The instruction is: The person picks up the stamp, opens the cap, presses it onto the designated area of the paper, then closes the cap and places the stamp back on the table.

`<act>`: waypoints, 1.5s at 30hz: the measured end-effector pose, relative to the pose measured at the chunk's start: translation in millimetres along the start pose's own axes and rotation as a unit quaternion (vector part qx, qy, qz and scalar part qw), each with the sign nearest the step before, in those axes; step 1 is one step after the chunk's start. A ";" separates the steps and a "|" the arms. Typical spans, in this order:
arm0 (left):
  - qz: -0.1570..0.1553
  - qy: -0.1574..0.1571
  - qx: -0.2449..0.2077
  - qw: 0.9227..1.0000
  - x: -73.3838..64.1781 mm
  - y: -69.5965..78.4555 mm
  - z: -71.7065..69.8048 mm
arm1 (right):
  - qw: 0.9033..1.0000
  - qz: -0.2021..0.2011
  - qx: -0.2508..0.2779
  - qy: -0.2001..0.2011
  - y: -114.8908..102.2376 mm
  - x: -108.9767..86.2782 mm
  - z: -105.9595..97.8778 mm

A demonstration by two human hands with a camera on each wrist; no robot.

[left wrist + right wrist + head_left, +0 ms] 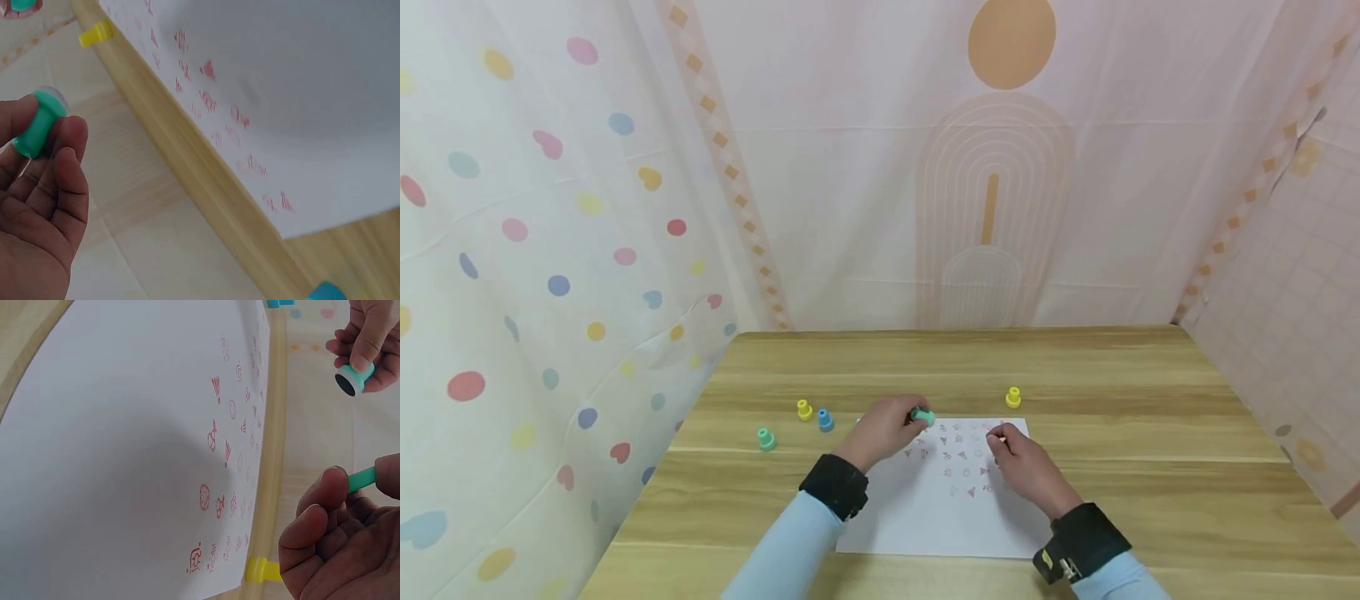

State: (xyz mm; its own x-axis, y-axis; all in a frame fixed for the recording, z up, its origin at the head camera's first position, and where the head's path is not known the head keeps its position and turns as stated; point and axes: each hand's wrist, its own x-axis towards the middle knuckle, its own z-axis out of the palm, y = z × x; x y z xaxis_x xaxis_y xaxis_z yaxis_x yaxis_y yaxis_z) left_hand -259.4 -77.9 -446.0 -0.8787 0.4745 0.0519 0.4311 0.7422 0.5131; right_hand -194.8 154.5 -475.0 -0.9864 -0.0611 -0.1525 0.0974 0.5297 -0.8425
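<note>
My left hand point(887, 429) pinches a small green stamp point(924, 416) over the far left part of a white sheet of paper point(917, 529). In the right wrist view the dark round face of this stamp point(355, 379) shows inside a pale rim. My right hand point(1026, 468), over the right side of the sheet, pinches a small green piece like a cap point(361, 480) between thumb and fingertips. Most of that piece is hidden by the fingers. Red stamped prints point(212, 435) of several shapes cover the far part of the paper.
Left of the sheet stand a yellow stamp point(804, 409), a blue stamp point(825, 420) and a green stamp point(766, 439). Another yellow stamp point(1013, 397) is just beyond the paper's far right corner. A patterned curtain point(850, 208) hangs behind the wooden table point(1187, 467).
</note>
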 end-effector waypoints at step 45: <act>-0.109 -0.081 0.159 0.978 -9.7 -43.8 -3.4 | 1.000 -0.001 0.004 0.000 2.7 -2.6 -0.4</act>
State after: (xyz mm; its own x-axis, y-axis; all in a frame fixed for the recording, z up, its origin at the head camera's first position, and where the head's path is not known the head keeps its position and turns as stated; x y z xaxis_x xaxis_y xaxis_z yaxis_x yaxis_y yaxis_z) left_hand -270.4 -116.5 -466.1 -0.9239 0.3384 -0.1785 0.3021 0.9316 0.2023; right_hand -192.1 156.4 -476.7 -0.9867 -0.0622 -0.1502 0.0959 0.5231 -0.8469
